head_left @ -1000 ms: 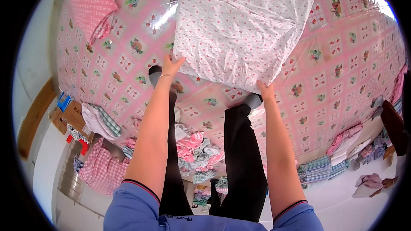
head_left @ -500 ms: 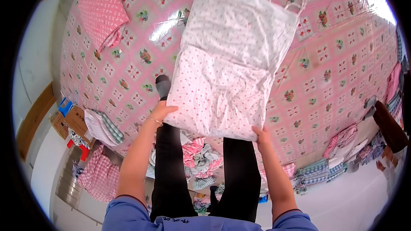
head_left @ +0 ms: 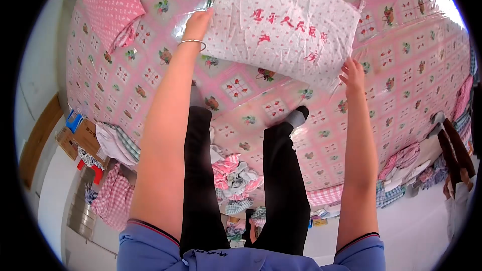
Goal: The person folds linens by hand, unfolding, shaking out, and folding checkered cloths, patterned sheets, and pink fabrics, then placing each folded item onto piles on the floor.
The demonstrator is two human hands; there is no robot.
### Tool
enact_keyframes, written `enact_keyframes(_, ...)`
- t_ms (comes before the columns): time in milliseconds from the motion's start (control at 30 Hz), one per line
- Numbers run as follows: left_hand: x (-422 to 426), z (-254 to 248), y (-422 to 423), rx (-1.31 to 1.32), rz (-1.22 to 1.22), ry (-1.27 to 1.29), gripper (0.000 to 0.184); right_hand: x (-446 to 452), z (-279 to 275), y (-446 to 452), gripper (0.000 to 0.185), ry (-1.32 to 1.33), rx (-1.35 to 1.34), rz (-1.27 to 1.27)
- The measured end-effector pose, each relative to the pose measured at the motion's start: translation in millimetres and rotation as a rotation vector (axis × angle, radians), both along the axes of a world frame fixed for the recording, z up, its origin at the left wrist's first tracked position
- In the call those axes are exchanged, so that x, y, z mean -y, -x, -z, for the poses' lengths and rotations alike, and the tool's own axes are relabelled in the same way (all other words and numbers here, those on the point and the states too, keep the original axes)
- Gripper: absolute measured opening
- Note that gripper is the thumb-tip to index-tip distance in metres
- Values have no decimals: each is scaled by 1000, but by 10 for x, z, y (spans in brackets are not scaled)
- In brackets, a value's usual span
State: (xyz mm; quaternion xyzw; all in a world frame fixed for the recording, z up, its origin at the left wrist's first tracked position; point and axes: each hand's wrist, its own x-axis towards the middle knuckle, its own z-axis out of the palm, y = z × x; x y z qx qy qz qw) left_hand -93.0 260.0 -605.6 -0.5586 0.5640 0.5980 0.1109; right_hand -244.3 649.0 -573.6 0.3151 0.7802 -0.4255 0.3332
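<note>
Closing the grip of the left hand (head_left: 198,22) around the left edge of the white printed cloth (head_left: 281,30), with the fabric caught in bent fingers. Curling the right hand (head_left: 354,73) loosely at the near right corner, with fingers partly parted, too unclear to tell whether pinching the fabric or only touching. Stretching the white printed cloth between both hands, ahead of the black-trousered legs (head_left: 283,180), above the pink patterned sheeting (head_left: 231,88), and showing red lettering across the upward side. Reaching farther forward with the left than with the right, and wearing a thin bracelet (head_left: 193,42) on the left wrist. Pressing a grey-and-black sock (head_left: 296,117) onto the sheeting at the right foot. Seeing a folded pink cloth (head_left: 113,10) lying on the sheeting, well apart from the left hand, to its left. Finding cardboard boxes (head_left: 89,138) standing at the left, with a blue item (head_left: 74,120) resting at their top and the insides hidden from view. Noticing white and green-checked cloths (head_left: 116,143) lying beside the boxes, with a pink checked cloth (head_left: 113,198) hanging lower down. Seeing rumpled pink and grey fabrics (head_left: 233,178) heaping up between the legs, more cloths (head_left: 401,160) lining the sheeting's right border, and another person (head_left: 459,190) showing partly at the far right.
</note>
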Motion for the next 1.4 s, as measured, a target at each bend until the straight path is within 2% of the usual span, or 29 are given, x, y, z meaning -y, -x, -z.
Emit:
enact_keyframes(67, -103, 401, -231, 147, 360, 186, 65, -201, 455, -197, 61, -93, 30, -213)
enact_keyframes(133, -188, 739, -397, 118, 354, 198, 66, -234, 833, -422, 62, -91, 21, -176)
enact_keyframes(200, -300, 883, -452, -62, 197, 82, 69, -142, 954, -586, 64, -89, 11, -140)
enact_keyframes(233, -268, 973, -468, -10, 335, 211, 73, 25, 846, -613, 63, -14, -25, -138)
enact_keyframes(267, -245, 1004, -468, -7, 335, 209, 73, 110, 788, -637, 61, 61, -60, -137)
enact_keyframes(333, -179, 928, -410, 158, 408, 162, 73, -12, 800, -610, 66, 74, 10, -187)
enact_keyframes(367, -177, 841, -396, 161, 408, 159, 73, -93, 737, -601, 63, 112, 164, -171)
enact_keyframes(400, -199, 689, -381, 230, 461, 18, 70, -145, 639, -608, 61, 149, 318, -154)
enact_keyframes(433, -217, 559, -405, 299, 513, -124, 67, -163, 481, -645, 61, 148, 322, -154)
enact_keyframes(467, -257, 393, -472, 302, 512, -127, 67, -188, 261, -695, 59, 187, 380, -84)
enact_keyframes(533, -227, 167, -572, 121, 209, -318, 58, -158, -94, -678, 57, 238, 414, 6)
enact_keyframes(600, -249, -410, -655, 54, 75, -421, 51, -205, -543, -753, 58, 222, 442, 46)
enact_keyframes(667, -314, -970, -856, 27, -5, -566, 47, -340, -1020, -885, 58, 284, 502, 38)
enact_keyframes(800, -495, -1878, -1419, 89, 46, -648, 42, -608, -2168, -1281, 58, 270, 641, 28)
enact_keyframes(933, -748, -3069, -1716, 213, 65, -593, 40, -913, -3149, -1756, 54, 196, 638, 12)
enact_keyframes(967, -850, -3078, -1972, 209, -11, -699, 41, -989, -3310, -1826, 51, 196, 654, 22)
enact_keyframes(1000, -896, -3286, -1954, 197, -46, -757, 40, -1084, -3496, -1924, 46, 306, 631, 92)
enact_keyframes(1067, -1017, -3855, -1899, 245, 33, -632, 42, -1168, -3806, -1895, 39, 350, 637, 112)
enact_keyframes(1100, -1084, -3907, -1963, 137, -24, -677, 46, -1165, -4021, -1821, 39, 344, 639, 119)
enact_keyframes(1133, -1121, -3885, -2021, 250, 79, -578, 49, -1346, -3985, -1845, 41, 304, 594, 48)
enact_keyframes(1167, -1163, -3860, -1960, 253, 124, -557, 51, -1400, -4235, -1666, 47, 303, 574, 26)
enact_keyframes(1200, -1322, -4649, -1440, 294, 31, -513, 53, -1458, -4376, -1632, 50, 312, 553, 21)
enact_keyframes(1233, -1417, -4944, -1289, 199, 21, -496, 51, -1555, -4519, -1600, 53, 320, 531, 15)
enact_keyframes(1267, -1491, -5009, -1203, 149, 54, -509, 49, -1673, -4737, -1577, 53, 327, 471, 80)
enact_keyframes(1333, -1570, -5193, -1090, 92, 175, -461, 50, -1813, -5137, -1655, 58, 480, 297, 40)
enact_keyframes(1400, -1662, -5501, -759, 59, 257, -461, 48, -2074, -5083, -1783, 59, 519, 278, 130)
